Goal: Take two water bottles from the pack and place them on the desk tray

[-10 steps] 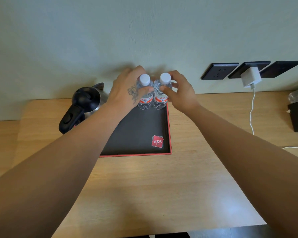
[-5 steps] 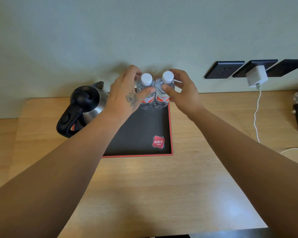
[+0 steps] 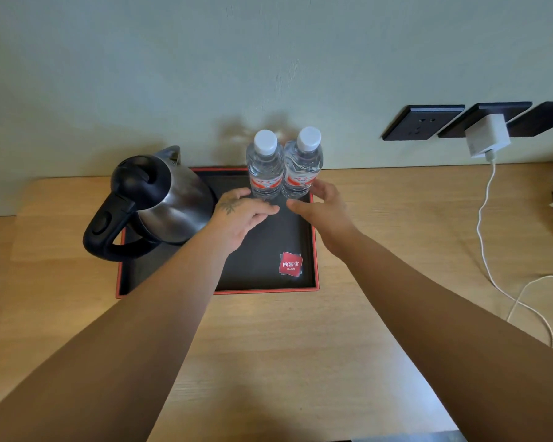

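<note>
Two water bottles, the left bottle (image 3: 264,169) and the right bottle (image 3: 301,165), stand upright and touching each other at the far right corner of the red-edged desk tray (image 3: 315,250) on the wooden bench (image 3: 268,346), close to the wall. The left hand (image 3: 240,215) hovers just in front of the left bottle, its grip loosely spread and holding nothing; the right hand (image 3: 323,208) sits beside the base of the right bottle, grip likewise spread, fingertips near or perhaps brushing the label, which I cannot tell for certain. The placing looks essentially done, so the step in hand is a clean release. Doing it well means drawing both hands straight back and low over the tray, not sideways, since the bottles are tall and light enough to tip, and keeping the left forearm clear of the electric kettle (image 3: 160,199) standing on the tray's left side.
</note>
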Motion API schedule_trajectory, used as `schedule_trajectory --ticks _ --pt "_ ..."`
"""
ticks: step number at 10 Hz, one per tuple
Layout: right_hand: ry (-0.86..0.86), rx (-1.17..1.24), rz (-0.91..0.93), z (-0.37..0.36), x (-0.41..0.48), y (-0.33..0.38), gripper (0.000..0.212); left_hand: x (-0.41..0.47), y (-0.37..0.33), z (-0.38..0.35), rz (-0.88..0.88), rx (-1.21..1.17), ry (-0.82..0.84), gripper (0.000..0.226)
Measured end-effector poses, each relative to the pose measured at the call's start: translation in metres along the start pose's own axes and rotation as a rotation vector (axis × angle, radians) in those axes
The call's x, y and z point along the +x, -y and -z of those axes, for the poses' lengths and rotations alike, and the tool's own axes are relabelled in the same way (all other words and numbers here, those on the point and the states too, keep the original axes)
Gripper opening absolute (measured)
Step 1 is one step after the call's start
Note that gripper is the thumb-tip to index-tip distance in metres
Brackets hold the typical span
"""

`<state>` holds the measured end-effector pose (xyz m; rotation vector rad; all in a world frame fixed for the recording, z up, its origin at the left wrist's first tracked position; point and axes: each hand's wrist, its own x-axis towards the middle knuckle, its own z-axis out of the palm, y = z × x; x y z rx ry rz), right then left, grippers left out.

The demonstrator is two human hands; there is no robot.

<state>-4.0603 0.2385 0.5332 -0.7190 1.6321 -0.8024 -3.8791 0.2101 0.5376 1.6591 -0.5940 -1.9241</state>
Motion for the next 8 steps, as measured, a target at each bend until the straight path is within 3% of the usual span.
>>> schedule_trajectory --ticks 1,2,4,5,8 --pt "0.024 0.036 -0.019 0.001 0.006 -0.002 0.081 0.002 -0.002 -0.002 -0.045 0.041 0.014 0.055" --pt "0.039 0.022 -0.018 0.003 0.008 -0.002 0.08 0.003 -0.003 -0.002 -0.06 0.061 0.007 0.053" --pt "0.047 0.027 -0.033 0.004 0.007 -0.001 0.086 0.005 -0.002 0.002 -0.065 0.185 0.011 0.069" --pt "0.076 -0.011 -0.028 0.009 0.004 0.003 0.085 0.001 0.0 0.003 -0.06 0.208 -0.015 0.094" --pt "0.069 -0.327 0.127 0.031 -0.03 0.029 0.079 -0.054 -0.01 0.001 -0.298 0.426 -0.114 0.099"
